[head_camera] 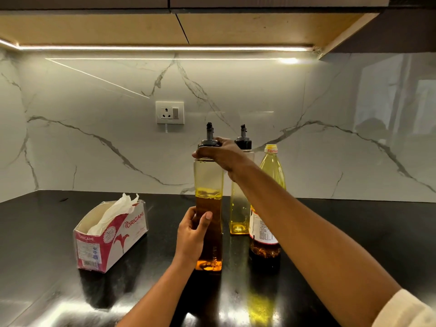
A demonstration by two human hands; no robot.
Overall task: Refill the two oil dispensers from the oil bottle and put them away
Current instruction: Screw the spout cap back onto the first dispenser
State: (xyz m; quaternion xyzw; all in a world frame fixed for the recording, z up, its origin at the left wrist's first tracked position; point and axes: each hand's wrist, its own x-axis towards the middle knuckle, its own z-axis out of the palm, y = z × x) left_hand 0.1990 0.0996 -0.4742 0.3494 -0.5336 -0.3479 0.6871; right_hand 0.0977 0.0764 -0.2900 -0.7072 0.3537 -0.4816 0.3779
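One dispenser (208, 182) upright, spout (209, 130) up

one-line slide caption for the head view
Left hand holds the part-filled square clear oil dispenser while right hand grips its dark spout cap.

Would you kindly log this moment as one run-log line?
left hand grips near dispenser | right hand grips its cap | oil bottle capped

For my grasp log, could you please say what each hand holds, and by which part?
Both hold the nearer oil dispenser: the left hand grips its lower body, the right hand grips its cap.
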